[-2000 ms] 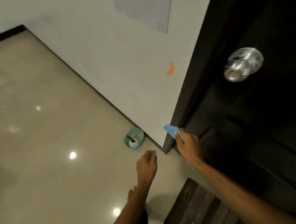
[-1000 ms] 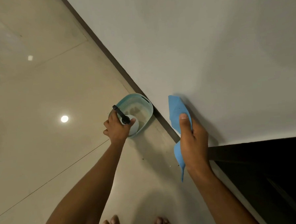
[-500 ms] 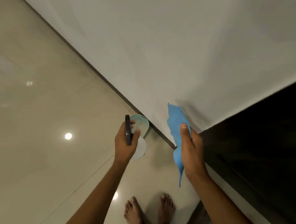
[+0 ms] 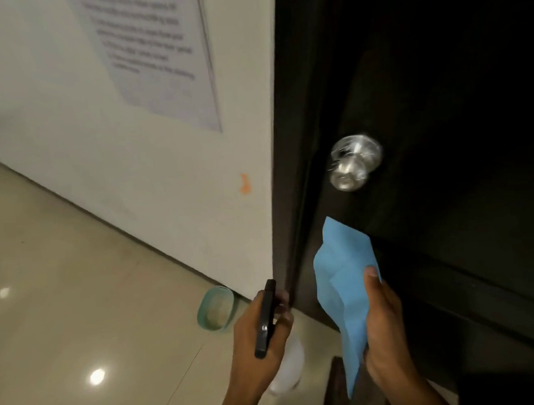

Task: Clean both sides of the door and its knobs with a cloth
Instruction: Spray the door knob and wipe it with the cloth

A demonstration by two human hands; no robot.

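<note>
Dark door (image 4: pixel 439 100) w/ blurred steel knob (image 4: pixel 352 165) stands beside a white wall. Left hand (image 4: pixel 260 342) grips spray bottle (image 4: pixel 288 365), right hand (image 4: pixel 382 326) pinches blue cloth (image 4: pixel 346 288) just below knob. Best to mist the cloth, not the door, then wipe top-down.

We see a door (image 4: pixel 439 100) of very dark wood with a dull, low-sheen finish, its frame (image 4: pixel 290 139) the same dark brown. The knob (image 4: pixel 352 165) is polished metal, bright and mirror-like, though blurred. The cloth (image 4: pixel 344 278) is light blue, thin, smooth and matt, with soft creases. The spray bottle (image 4: pixel 288 368) has a translucent white plastic body and a glossy black plastic trigger head (image 4: pixel 265 320). The floor (image 4: pixel 79 305) is beige tile, highly glossy, mirroring ceiling lights. The wall (image 4: pixel 53 105) is matt off-white paint, carrying a matt paper sheet (image 4: pixel 159 53). The small basin (image 4: pixel 215 308) looks like smooth teal plastic.
</note>
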